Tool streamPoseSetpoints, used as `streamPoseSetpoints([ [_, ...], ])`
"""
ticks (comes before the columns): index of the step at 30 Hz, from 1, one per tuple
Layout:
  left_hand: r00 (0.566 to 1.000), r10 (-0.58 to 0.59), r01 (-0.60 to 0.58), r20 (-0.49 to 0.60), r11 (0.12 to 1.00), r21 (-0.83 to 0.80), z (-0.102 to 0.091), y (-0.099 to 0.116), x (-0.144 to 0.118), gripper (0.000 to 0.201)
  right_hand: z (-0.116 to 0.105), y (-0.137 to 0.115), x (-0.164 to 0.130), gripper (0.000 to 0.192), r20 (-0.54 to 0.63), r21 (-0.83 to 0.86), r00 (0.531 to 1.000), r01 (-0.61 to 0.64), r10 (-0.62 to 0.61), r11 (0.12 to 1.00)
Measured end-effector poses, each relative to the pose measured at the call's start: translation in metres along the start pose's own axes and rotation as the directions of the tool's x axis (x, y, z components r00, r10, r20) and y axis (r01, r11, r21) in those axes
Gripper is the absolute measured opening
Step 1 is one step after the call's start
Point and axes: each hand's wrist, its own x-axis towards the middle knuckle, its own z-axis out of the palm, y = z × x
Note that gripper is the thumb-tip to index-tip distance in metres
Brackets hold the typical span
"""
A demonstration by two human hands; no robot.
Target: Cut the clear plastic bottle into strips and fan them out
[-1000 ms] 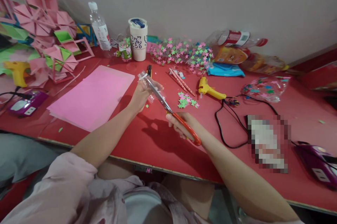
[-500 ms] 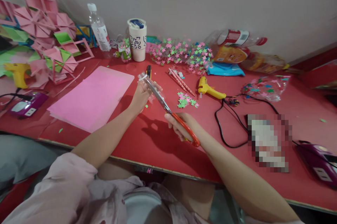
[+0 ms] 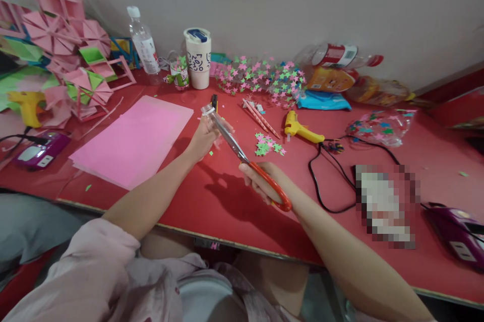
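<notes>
Left hand (image 3: pixel 204 138) is wrapped around a small clear plastic bottle (image 3: pixel 216 123), held up over the middle of the red desk (image 3: pixel 212 196), cap end pointing toward the far edge. Fingers are clamped on the bottle body.

Right hand (image 3: pixel 264 183) grips the orange handles of a pair of scissors (image 3: pixel 249 163), fingers through the loops. The blades run up and to the left and meet the bottle; they look nearly together, tips at or in the plastic. Cannot tell whether the blades have entered the wall of the bottle.

Around the hands:
- Pink paper sheet (image 3: pixel 136 138) lies flat toward the left half of the desk, just beside the left forearm.
- Small heap of green and pink paper stars (image 3: pixel 268 144) lies on the desk just right of the bottle.
- Yellow glue gun (image 3: pixel 300 130) lies beyond the stars, its black cable (image 3: pixel 321 181) looping toward the near edge.
- Pink sticks (image 3: pixel 260 116) lie near the glue gun.
- White tumbler (image 3: pixel 198 57) and a water bottle (image 3: pixel 142 42) stand along the far edge.
- Folded pink and green paper forms (image 3: pixel 64 55) are stacked at the far left corner.
- Purple power strip (image 3: pixel 40 149) sits at the left edge.
</notes>
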Motion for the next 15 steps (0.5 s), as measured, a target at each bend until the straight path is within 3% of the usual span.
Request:
streamPoseSetpoints([
  [5,1.0,0.005,-0.004,-0.017,0.999,0.038,0.0005,-0.0015,0.0005,0.016,0.0033,-0.0006,0.0004,0.056,-0.018,-0.004,1.0,-0.024,0.024,1.0],
  [10,0.997,0.083,-0.083,0.007,0.996,0.029,0.0,-0.0023,0.0016,0.014,0.0039,-0.0047,-0.0019,0.054,0.007,0.053,1.0,0.001,-0.002,0.999],
  [15,0.999,0.043,-0.043,0.008,0.998,0.05,0.0009,-0.0005,0.0005,0.014,0.0036,-0.0018,0.0002,0.054,-0.029,0.055,1.0,0.013,-0.012,0.998],
])
